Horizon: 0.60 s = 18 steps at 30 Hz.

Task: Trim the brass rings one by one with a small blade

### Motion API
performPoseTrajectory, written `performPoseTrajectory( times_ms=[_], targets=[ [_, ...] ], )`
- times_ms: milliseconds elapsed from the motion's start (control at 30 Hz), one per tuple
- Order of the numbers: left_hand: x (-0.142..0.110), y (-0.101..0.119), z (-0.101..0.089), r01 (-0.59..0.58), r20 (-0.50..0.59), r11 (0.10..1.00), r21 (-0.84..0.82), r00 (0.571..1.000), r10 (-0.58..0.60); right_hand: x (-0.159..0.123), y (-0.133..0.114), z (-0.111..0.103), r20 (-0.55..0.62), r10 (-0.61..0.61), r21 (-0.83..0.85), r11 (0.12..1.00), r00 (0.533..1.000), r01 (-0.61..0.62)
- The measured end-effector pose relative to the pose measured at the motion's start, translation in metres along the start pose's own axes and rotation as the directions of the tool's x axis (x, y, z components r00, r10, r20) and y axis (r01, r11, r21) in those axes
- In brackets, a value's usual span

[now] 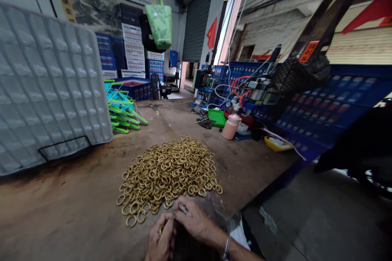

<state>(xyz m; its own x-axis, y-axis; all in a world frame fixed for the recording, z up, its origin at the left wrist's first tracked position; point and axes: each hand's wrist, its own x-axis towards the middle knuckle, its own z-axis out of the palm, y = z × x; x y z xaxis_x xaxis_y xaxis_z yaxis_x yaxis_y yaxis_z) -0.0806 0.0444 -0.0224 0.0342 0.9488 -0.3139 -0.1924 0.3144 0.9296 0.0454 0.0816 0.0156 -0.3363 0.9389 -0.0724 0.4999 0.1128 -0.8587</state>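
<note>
A large heap of brass-coloured rings (171, 167) lies on the brown tabletop, with several loose rings at its near left edge. My left hand (161, 238) is closed just in front of the heap, its fingers curled round a brass ring (161, 229) that shows only in part. Close beside it, my right hand (197, 222) is closed on a small grey metal tool (183, 209), whose kind I cannot make out. The fingertips of both hands come together, and what lies between them is hidden. A metal bangle (226, 246) circles the right wrist.
A translucent ribbed plastic panel (52, 85) stands at the left, beside bright green and blue hangers (124, 110). On the right are a pink bottle (231, 126), a green tray (217, 118), a yellow tray (278, 143) and blue crates (324, 106). The tabletop's right edge runs diagonally.
</note>
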Motion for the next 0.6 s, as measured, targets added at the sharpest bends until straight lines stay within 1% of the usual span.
performPoseTrajectory(
  times_ms=[67,200,333,433,533,600],
  targets=[
    [-0.008,0.009,0.002,-0.045,0.043,0.999,0.024,0.998,0.044,-0.003,-0.002,-0.002,-0.004,-0.006,0.015,1.0,1.0,0.006],
    [-0.021,0.019,0.007,-0.07,0.047,0.997,0.029,0.997,0.068,-0.011,-0.007,-0.008,0.027,-0.057,0.056,0.997,0.998,0.056],
    [-0.034,0.017,0.014,-0.094,0.049,0.994,0.057,0.995,0.092,-0.021,-0.003,-0.012,0.063,-0.108,0.095,0.99,0.992,0.102],
    [-0.046,0.015,0.022,-0.125,0.037,0.99,0.061,0.992,0.123,-0.031,0.004,-0.014,0.06,-0.16,0.12,0.981,0.985,0.152],
    [-0.058,0.014,0.029,-0.103,0.033,0.994,0.035,0.994,0.102,-0.043,0.006,-0.017,0.051,-0.183,0.156,0.973,0.982,0.173],
    [-0.064,0.014,0.033,-0.074,0.038,0.997,0.001,0.997,0.074,-0.05,0.007,-0.02,0.03,-0.176,0.167,0.971,0.984,0.168]
  ],
)
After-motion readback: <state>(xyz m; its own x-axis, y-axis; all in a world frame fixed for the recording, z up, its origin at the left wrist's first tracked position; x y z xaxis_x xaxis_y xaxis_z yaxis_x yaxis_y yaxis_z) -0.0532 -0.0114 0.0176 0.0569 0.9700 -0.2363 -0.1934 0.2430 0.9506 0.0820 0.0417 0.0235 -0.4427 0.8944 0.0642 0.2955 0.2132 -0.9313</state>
